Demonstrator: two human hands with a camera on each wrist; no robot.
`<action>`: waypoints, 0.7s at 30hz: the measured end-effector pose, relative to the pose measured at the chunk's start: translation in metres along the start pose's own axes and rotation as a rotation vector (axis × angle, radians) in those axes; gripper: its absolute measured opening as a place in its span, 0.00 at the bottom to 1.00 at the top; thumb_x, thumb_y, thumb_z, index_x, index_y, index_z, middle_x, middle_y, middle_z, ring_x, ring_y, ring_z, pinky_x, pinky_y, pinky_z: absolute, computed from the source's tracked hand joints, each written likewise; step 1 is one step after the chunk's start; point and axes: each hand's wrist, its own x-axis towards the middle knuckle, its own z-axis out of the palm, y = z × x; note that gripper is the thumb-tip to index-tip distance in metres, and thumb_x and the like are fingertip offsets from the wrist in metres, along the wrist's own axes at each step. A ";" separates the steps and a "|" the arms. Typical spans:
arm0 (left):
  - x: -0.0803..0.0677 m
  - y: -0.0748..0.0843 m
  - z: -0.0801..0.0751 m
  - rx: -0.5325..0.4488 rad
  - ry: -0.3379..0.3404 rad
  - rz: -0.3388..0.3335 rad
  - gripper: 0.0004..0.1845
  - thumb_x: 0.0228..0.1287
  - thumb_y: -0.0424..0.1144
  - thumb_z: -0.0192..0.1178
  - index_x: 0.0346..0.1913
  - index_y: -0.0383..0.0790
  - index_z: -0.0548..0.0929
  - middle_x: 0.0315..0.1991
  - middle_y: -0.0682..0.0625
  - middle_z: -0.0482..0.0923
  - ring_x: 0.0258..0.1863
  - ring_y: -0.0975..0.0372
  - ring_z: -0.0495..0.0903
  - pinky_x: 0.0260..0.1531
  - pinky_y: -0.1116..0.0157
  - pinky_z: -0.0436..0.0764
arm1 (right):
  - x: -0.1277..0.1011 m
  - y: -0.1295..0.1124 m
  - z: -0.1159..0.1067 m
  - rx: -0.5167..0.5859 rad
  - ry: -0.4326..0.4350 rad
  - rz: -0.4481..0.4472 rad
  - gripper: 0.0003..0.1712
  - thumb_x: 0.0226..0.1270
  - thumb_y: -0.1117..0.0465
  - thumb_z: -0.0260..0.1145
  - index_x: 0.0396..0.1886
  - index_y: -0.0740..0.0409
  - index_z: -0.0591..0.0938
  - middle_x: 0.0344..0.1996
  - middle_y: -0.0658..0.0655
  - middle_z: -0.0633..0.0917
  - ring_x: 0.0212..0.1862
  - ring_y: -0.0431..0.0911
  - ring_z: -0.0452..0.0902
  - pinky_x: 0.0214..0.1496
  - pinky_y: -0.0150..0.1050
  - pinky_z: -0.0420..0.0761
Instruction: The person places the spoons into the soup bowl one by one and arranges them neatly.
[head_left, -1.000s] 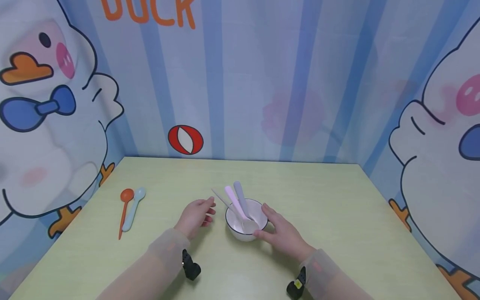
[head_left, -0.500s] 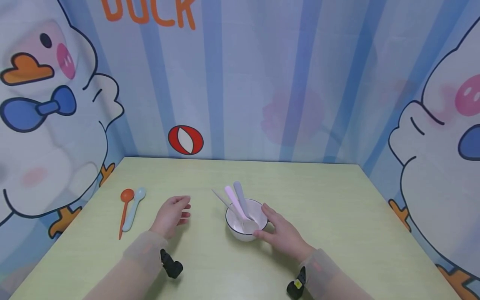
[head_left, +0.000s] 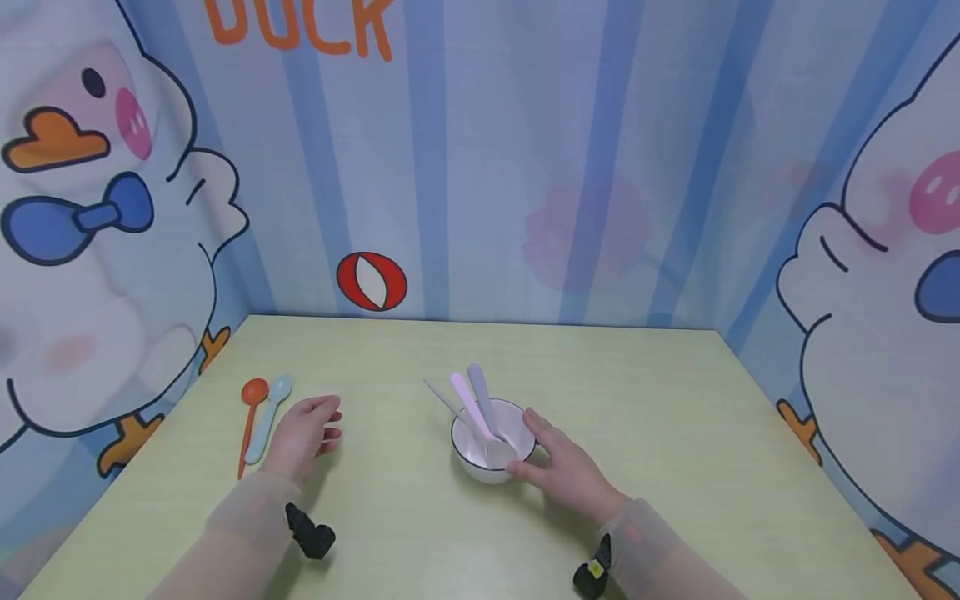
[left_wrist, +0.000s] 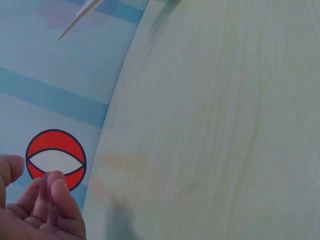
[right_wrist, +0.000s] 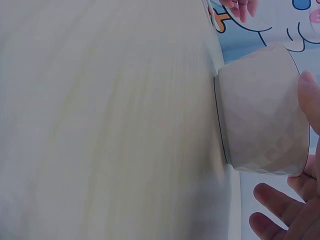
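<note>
Bowl: white with a dark rim, the vessel is seen upright near the middle of the pale green table; its faceted outer wall is shown in the right wrist view.

Right hand: the bowl is gripped at its right side by this hand, thumb and fingers spread around the wall.

Spoons in the bowl: a pink spoon, a lavender spoon and a pale thin-handled spoon are leaned together, handles raised past the far rim.

Left hand: nothing is held by this hand; its fingers are loosely bent, and it is held near the light blue spoon, well apart from the bowl.

Spoons at left: an orange spoon and a light blue spoon are laid side by side on the table, heads pointed away from the person.

Backdrop: a blue striped cloth is printed with white ducks and a red-and-white ball.
</note>
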 end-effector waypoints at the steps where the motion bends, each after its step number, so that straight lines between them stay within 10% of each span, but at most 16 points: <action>1: 0.000 -0.001 -0.003 -0.003 -0.002 -0.001 0.30 0.73 0.52 0.49 0.69 0.38 0.63 0.61 0.39 0.67 0.44 0.55 0.75 0.39 0.66 0.79 | 0.000 0.000 0.000 0.000 0.000 -0.001 0.50 0.58 0.41 0.69 0.75 0.55 0.59 0.73 0.54 0.59 0.73 0.53 0.53 0.70 0.56 0.57; 21: -0.006 -0.004 -0.041 0.117 0.091 0.013 0.33 0.72 0.57 0.46 0.69 0.37 0.63 0.61 0.39 0.66 0.39 0.54 0.71 0.36 0.67 0.75 | 0.001 0.002 0.001 0.000 0.008 -0.011 0.50 0.58 0.41 0.69 0.74 0.55 0.59 0.73 0.53 0.59 0.73 0.53 0.52 0.70 0.55 0.57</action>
